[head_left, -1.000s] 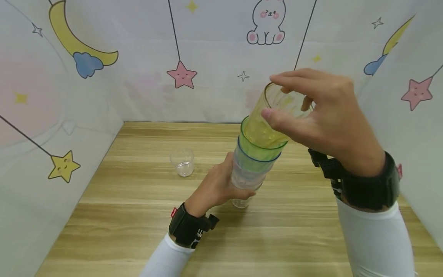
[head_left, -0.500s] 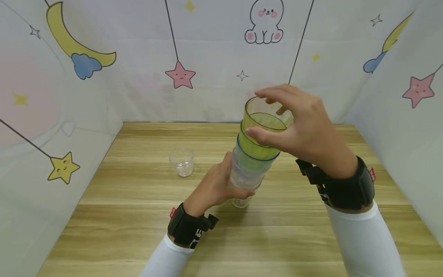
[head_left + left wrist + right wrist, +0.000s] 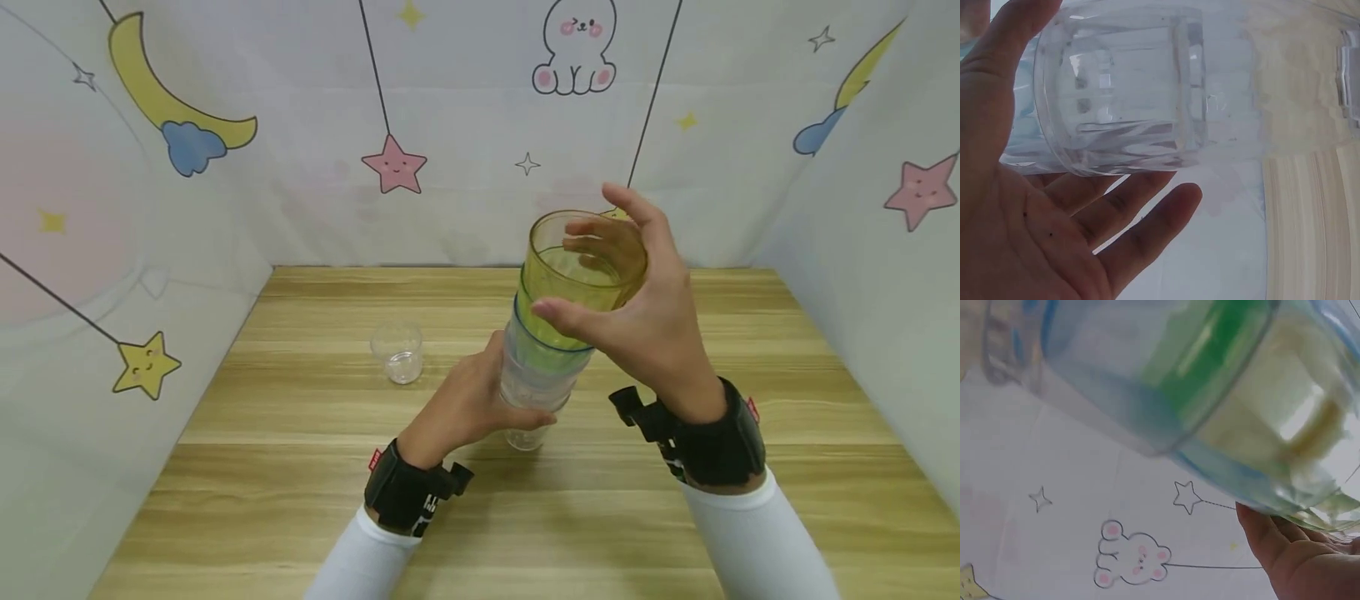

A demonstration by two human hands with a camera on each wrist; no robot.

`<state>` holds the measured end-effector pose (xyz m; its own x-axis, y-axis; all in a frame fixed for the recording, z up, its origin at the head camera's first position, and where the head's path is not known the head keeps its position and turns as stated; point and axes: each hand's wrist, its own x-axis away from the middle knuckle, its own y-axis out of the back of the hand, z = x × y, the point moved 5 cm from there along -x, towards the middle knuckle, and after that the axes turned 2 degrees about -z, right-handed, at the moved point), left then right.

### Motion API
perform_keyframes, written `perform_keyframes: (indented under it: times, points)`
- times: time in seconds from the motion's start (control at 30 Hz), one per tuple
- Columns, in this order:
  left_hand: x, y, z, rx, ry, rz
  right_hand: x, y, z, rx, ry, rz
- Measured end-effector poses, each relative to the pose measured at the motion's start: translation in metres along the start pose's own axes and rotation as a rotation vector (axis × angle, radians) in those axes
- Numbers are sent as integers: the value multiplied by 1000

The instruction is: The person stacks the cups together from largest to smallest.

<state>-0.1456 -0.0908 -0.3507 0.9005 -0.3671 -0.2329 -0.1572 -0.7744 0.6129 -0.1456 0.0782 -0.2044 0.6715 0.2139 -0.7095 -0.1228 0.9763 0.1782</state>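
A tilted stack of nested tumblers stands over the wooden table. On top is a yellow tumbler [image 3: 547,275], then a green one [image 3: 528,312], a blue-rimmed one [image 3: 534,354] and a clear tumbler [image 3: 534,390]; a clear base [image 3: 525,440] shows underneath. My left hand [image 3: 468,408] grips the clear lower part, thumb across the front; in the left wrist view its fingers [image 3: 1147,231] reach beneath the clear wall. Around the yellow tumbler curls my right hand [image 3: 656,312], thumb in front, index finger raised, other fingers seen through the wall. The right wrist view shows its fingers [image 3: 1260,537] beside the stack.
One separate clear tumbler [image 3: 397,350] stands on the wooden table [image 3: 300,517], left of the stack. White cloth walls [image 3: 465,108] printed with stars, moons and a bear close off the back and both sides.
My right hand has come down and left with the yellow tumbler, which now sits lower inside the green one. Its fingers have shifted from the rim to around the side. The left hand holds still.
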Motion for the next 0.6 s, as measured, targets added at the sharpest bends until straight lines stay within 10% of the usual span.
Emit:
perform_keyframes:
  times: [0.2, 0.43, 0.6]
  points:
    - [0, 1, 1, 78, -61, 64, 12, -7, -16, -189, -99, 23]
    - [7, 10, 4, 168, -54, 200, 24, -13, -34, -147, -144, 89]
    - [9, 20, 3, 102, -71, 185, 31, -19, -50, -92, -196, 162]
